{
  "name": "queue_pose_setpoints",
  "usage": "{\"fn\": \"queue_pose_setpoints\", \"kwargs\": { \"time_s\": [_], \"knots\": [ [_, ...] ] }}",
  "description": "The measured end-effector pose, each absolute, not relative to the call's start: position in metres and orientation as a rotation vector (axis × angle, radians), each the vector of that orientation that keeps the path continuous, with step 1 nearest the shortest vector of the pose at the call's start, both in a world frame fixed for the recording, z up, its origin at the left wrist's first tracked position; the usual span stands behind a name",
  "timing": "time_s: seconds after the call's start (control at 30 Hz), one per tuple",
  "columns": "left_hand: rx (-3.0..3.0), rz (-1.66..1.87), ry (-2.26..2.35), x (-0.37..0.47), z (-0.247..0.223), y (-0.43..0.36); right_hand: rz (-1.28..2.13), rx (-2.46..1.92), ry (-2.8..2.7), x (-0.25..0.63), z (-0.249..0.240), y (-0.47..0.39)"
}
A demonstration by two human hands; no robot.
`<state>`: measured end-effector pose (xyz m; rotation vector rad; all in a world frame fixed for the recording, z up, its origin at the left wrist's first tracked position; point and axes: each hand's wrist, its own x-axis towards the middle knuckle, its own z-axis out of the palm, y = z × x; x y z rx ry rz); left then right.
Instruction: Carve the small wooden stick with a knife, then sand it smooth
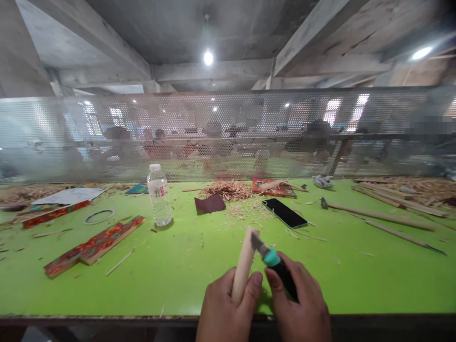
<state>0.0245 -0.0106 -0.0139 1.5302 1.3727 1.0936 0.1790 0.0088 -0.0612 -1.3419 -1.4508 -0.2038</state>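
Observation:
My left hand (228,304) is wrapped round the lower part of a pale wooden stick (244,268), which stands tilted with its top leaning a little to the right. My right hand (302,299) grips a utility knife (282,275) with a black handle and a teal collar. The dark blade lies against the upper right side of the wood, near its top end. Both thumbs show; the left one presses along the stick. The exact contact of the cutting edge is blurred.
Ahead on the green table (188,266) are wood shavings (228,191), dark sandpaper (210,204) and a phone (285,213). A water bottle (159,197) and painted wooden pieces (94,244) are left. Long-handled tools (381,216) lie right. A perforated metal screen (221,156) borders the back.

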Motion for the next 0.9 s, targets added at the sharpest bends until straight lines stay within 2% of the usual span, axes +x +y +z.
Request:
{"fn": "queue_pose_setpoints", "kwargs": {
  "time_s": [0.2, 0.5, 0.7, 0.9],
  "knots": [
    [1.493, 1.094, 1.260, 0.017, -0.019, -0.008, -0.137, -1.406, -1.357, 0.176, -0.062, 0.014],
    [1.322, 1.200, 1.336, 0.023, -0.025, -0.013, -0.321, -1.338, -1.573, 0.183, -0.059, 0.008],
    [1.234, 1.050, 1.175, 0.023, -0.025, -0.016, -0.404, -1.303, -1.642, 0.179, -0.054, 0.008],
    [1.358, 1.221, 1.163, 0.019, -0.030, -0.009, -0.409, -1.230, -1.740, 0.180, -0.053, 0.009]
  ]
}}
